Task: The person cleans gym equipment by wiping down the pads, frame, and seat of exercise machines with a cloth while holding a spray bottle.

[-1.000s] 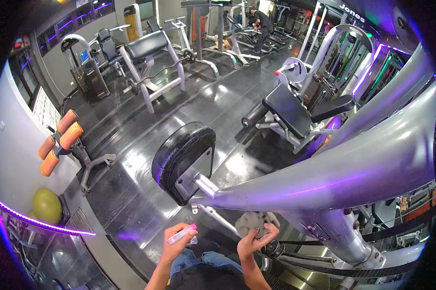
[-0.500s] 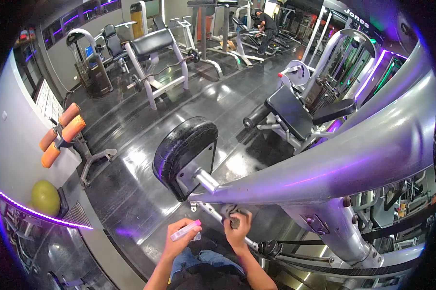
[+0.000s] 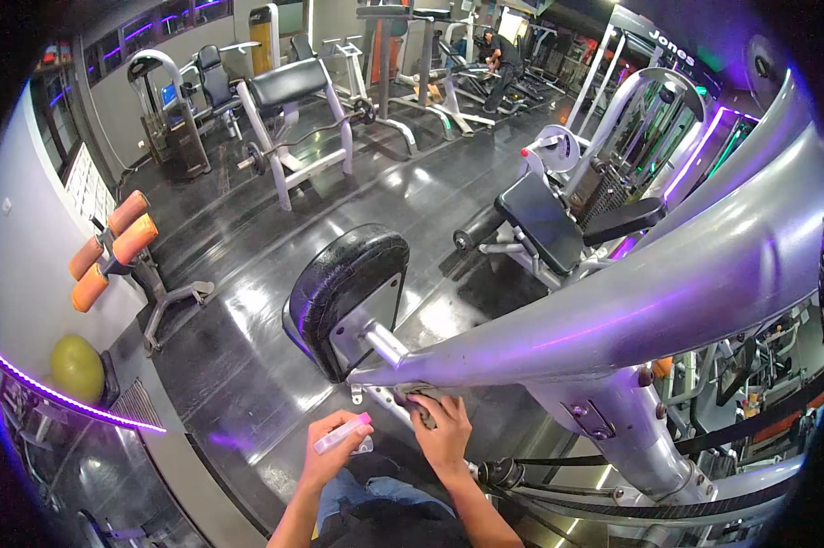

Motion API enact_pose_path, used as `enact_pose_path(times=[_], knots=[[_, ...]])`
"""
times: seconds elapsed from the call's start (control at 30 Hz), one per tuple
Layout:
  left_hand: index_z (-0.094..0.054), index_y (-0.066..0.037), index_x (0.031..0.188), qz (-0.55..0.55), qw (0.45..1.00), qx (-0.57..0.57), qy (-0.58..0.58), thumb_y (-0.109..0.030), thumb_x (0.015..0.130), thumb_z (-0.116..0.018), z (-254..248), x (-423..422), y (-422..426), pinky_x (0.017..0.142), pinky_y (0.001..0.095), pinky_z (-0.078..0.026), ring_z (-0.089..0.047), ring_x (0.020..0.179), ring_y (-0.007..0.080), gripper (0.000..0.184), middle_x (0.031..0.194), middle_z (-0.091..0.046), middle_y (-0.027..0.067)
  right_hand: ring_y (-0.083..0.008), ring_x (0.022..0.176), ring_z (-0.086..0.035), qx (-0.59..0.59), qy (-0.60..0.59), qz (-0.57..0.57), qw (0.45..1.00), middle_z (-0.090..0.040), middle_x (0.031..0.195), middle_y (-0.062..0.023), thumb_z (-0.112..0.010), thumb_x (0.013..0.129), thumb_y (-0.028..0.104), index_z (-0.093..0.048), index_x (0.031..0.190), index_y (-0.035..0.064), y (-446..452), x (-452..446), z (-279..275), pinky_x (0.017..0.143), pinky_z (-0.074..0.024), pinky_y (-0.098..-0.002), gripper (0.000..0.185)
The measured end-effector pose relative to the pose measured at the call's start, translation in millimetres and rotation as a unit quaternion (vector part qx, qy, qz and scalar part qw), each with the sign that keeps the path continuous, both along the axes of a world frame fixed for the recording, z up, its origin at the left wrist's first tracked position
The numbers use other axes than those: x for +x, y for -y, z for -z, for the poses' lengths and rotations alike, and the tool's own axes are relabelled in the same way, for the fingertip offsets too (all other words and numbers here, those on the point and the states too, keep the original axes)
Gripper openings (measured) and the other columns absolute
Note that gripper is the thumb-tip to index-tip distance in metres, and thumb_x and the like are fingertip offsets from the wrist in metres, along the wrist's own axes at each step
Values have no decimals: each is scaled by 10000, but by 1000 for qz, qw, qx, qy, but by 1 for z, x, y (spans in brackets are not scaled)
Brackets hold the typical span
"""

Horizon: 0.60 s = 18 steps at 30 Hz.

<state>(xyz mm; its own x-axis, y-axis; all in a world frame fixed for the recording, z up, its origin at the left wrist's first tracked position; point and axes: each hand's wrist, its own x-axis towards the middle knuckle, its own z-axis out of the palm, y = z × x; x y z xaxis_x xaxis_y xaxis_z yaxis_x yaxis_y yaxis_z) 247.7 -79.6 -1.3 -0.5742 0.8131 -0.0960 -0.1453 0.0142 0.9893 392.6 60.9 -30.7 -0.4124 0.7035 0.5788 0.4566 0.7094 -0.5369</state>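
My left hand is closed around a small clear bottle with a pink cap, tilted in front of my lap. My right hand has its fingers bent around a grey cloth, mostly hidden by the fingers. The cloth is up by the underside of a thick silver machine frame, next to a thin metal bar with holes. Whether it touches the metal I cannot tell. Above and to the left of both hands is the black padded cushion bolted to the frame.
A black strap and a cable run low on the right. Across the dark floor stand a curl bench with a barbell, a seated machine and an orange-padded bench. A yellow-green ball lies left. A person is far back.
My right hand has moved up, bringing the cloth closer to the underside of the frame. My left hand still holds the bottle. The view has shifted slightly.
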Motion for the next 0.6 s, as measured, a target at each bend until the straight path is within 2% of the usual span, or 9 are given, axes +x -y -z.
enact_pose_path(times=[0.07,0.13,0.23,0.27,0.33,0.43,0.53,0.57,0.6], knots=[[-713,-45,860,0,1000,-2,0,-223,894,-741,0,-3,1,538,196,-390,-522,613,20,183,706,-625,-39,-253,831,-606,-53,21,-57,997,-611,843,-35,-741,725,73,-765,976,203,2,-5,-24,694,-520,-386,284],[-714,-44,848,-13,1000,-11,2,-231,894,-740,2,-7,2,536,195,-392,-526,607,21,194,707,-629,-38,-243,848,-622,-47,52,-101,992,-626,867,-31,-740,752,117,-750,1007,202,2,-7,-72,700,-533,-379,268],[-714,-43,847,-19,1000,-3,6,-242,889,-746,5,-10,2,539,196,-395,-530,609,22,206,707,-629,-37,-236,911,-619,-33,282,-206,936,-635,957,-18,-707,798,160,-706,1006,172,-1,-11,-127,703,-554,-360,208],[-714,-43,847,-21,1000,2,8,-242,889,-746,6,-11,3,539,196,-395,-530,609,22,206,707,-629,-37,-236,911,-619,-28,285,-206,936,-635,957,-18,-707,798,160,-706,1006,172,0,-16,-142,703,-554,-360,208],[-713,-42,845,-30,1000,8,3,-252,887,-748,7,-11,4,543,200,-396,-529,619,22,218,701,-622,-38,-237,967,-596,111,440,-165,876,-635,972,-16,-672,820,157,-702,984,148,3,-27,-171,725,-520,-377,167],[-710,-43,840,-27,1000,5,0,-250,888,-747,6,-13,7,547,205,-396,-526,626,21,215,696,-615,-44,-240,1007,-577,164,443,-124,873,-632,968,-10,-636,838,155,-705,943,141,-3,-44,-204,796,-462,-409,126],[-705,-47,827,-35,999,-3,-9,-246,889,-745,13,-11,6,546,205,-391,-521,623,21,212,691,-609,-49,-256,1034,-577,152,514,-82,840,-662,978,-8,-618,861,156,-732,942,156,-11,-76,-199,840,-405,-457,140],[-705,-47,827,-38,999,-2,-7,-246,889,-745,12,-9,6,546,205,-391,-521,623,21,212,691,-609,-49,-256,1034,-577,154,515,-84,839,-662,978,-8,-618,861,156,-732,942,156,-15,-86,-186,840,-405,-457,140],[-703,-51,825,-37,999,-16,-1,-245,890,-742,10,-8,6,547,204,-392,-520,621,19,208,689,-608,-51,-245,1043,-572,113,571,-62,811,-683,997,4,-617,873,193,-748,973,173,-24,-99,-166,829,-400,-477,166]])
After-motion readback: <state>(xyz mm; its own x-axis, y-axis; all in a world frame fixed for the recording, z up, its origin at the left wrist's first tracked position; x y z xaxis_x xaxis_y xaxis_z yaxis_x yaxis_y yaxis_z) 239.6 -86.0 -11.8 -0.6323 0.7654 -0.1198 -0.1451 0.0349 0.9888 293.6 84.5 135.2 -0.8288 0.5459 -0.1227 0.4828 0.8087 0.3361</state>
